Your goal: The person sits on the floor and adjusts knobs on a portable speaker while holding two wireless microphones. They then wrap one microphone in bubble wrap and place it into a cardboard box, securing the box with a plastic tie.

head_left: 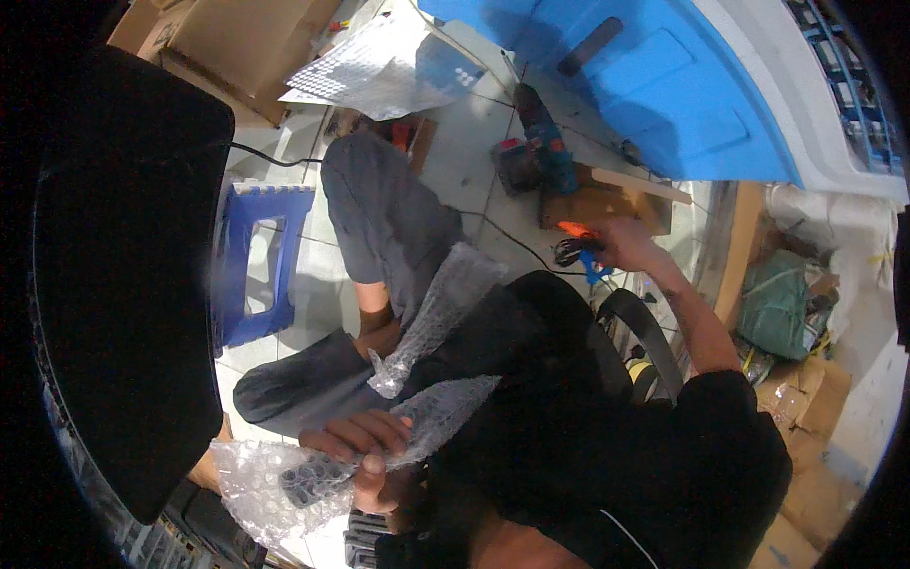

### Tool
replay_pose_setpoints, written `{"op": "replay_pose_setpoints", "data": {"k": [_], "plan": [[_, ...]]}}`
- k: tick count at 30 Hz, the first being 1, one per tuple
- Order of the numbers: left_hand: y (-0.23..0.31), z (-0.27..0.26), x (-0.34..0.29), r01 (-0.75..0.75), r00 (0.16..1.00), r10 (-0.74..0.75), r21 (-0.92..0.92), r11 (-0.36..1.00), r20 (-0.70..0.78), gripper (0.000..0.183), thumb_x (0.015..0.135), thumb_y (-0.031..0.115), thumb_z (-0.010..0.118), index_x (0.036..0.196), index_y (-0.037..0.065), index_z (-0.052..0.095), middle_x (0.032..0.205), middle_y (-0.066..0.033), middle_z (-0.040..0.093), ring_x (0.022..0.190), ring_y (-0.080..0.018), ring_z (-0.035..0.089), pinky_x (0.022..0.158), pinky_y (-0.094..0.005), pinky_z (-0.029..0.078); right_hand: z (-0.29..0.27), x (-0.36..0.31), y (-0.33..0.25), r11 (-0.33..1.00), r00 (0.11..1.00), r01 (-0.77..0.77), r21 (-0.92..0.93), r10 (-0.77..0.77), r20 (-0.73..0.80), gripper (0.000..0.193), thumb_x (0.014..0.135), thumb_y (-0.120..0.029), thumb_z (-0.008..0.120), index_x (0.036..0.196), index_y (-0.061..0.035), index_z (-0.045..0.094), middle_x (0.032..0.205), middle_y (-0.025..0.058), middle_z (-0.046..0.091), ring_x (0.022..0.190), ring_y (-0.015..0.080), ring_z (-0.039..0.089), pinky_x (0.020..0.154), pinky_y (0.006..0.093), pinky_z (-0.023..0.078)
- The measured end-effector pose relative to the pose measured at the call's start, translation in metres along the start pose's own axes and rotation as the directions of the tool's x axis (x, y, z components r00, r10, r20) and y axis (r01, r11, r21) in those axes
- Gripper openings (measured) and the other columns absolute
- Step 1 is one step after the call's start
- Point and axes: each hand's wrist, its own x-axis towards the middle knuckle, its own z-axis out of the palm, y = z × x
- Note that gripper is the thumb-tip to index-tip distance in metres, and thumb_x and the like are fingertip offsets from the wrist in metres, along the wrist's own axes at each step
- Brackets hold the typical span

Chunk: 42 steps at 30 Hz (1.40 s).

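Note:
My left hand [365,455] is closed on a clear bubble wrap bag [261,484] near my lap. A dark, rounded object [313,482] shows through the plastic, its kind unclear. Another length of bubble wrap [450,299] lies across my leg. My right hand [630,247] reaches out to the right, its fingers bent around small things beside a brown cardboard box [559,211]. An orange piece [575,229], a bundle of black cable [571,251] and a blue piece [594,267] are at its fingertips; which of them it grips is hard to make out.
A cordless drill [545,142] stands beyond the box. The large blue panel [664,85] fills the far right. A blue plastic stool [261,266] and a big black surface [133,284] lie left. Cartons [237,47] and a perforated sheet [379,71] are at the back; a black cable [502,232] crosses the tiles.

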Motion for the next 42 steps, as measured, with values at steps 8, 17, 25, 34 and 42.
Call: {"op": "replay_pose_setpoints", "data": {"k": [8, 17, 25, 34, 42], "plan": [[-0.003, -0.003, 0.003, -0.056, 0.995, 0.058, -0.029, 0.998, 0.082, 0.036, 0.079, 0.008, 0.068, 0.096, 0.009, 0.037, 0.073, -0.0055, 0.041, 0.058, -0.0229, 0.051, 0.063, -0.0479, 0.053, 0.055, -0.014, 0.089, 0.896, 0.955, -0.274, -0.349, 0.297, 0.012, 0.031, 0.082, -0.03, 0.065, 0.105, -0.0104, 0.067, 0.088, 0.0193, 0.068, 0.085, 0.0377, 0.066, 0.076, 0.0481, 0.053], [0.015, -0.002, -0.014, 0.127, 0.982, -0.126, 0.001, 0.992, -0.139, 0.033, 0.08, 0.01, 0.07, 0.094, 0.014, 0.039, 0.073, -0.0043, 0.043, 0.062, -0.0229, 0.053, 0.07, -0.0457, 0.05, 0.099, -0.007, 0.118, 0.945, 0.936, -0.024, -0.326, -0.093, -0.339, 0.044, 0.082, -0.022, 0.063, 0.126, -0.0197, 0.059, 0.078, 0.0177, 0.068, 0.072, 0.038, 0.066, 0.061, 0.0513, 0.05], [0.03, -0.035, -0.026, 0.143, 0.983, -0.107, 0.255, 0.956, -0.15, 0.033, 0.079, 0.006, 0.066, 0.098, 0.013, 0.04, 0.074, -0.0053, 0.044, 0.065, -0.0231, 0.053, 0.069, -0.0432, 0.048, 0.009, -0.088, 0.083, 0.986, 0.941, -0.051, -0.161, -0.007, -0.34, 0.039, 0.071, -0.02, 0.071, 0.108, -0.009, 0.066, 0.089, 0.0165, 0.067, 0.082, 0.0366, 0.064, 0.07, 0.0459, 0.051], [0.039, -0.038, -0.02, 0.002, 0.979, 0.033, 0.172, 0.985, -0.2, 0.031, 0.078, 0.005, 0.063, 0.097, 0.012, 0.039, 0.072, -0.0054, 0.043, 0.059, -0.0226, 0.052, 0.066, -0.0426, 0.048, -0.157, -0.13, -0.111, 0.932, 0.918, 0.149, -0.331, -0.255, -0.303, 0.04, 0.067, -0.009, 0.065, 0.107, -0.0073, 0.067, 0.1, 0.0156, 0.067, 0.089, 0.0325, 0.066, 0.073, 0.0396, 0.052], [0.07, -0.012, -0.007, -0.502, 0.854, 0.482, -0.064, 0.862, -0.197, 0.025, 0.085, 0.011, 0.062, 0.096, 0.011, 0.039, 0.074, -0.0066, 0.045, 0.059, -0.0222, 0.053, 0.062, -0.045, 0.052, -0.126, 0.019, -0.242, 0.502, 0.563, 0.688, -0.524, -0.825, -0.051, 0.045, 0.072, -0.018, 0.068, 0.116, -0.0157, 0.06, 0.11, 0.0078, 0.064, 0.093, 0.0287, 0.066, 0.07, 0.0417, 0.052]]}}
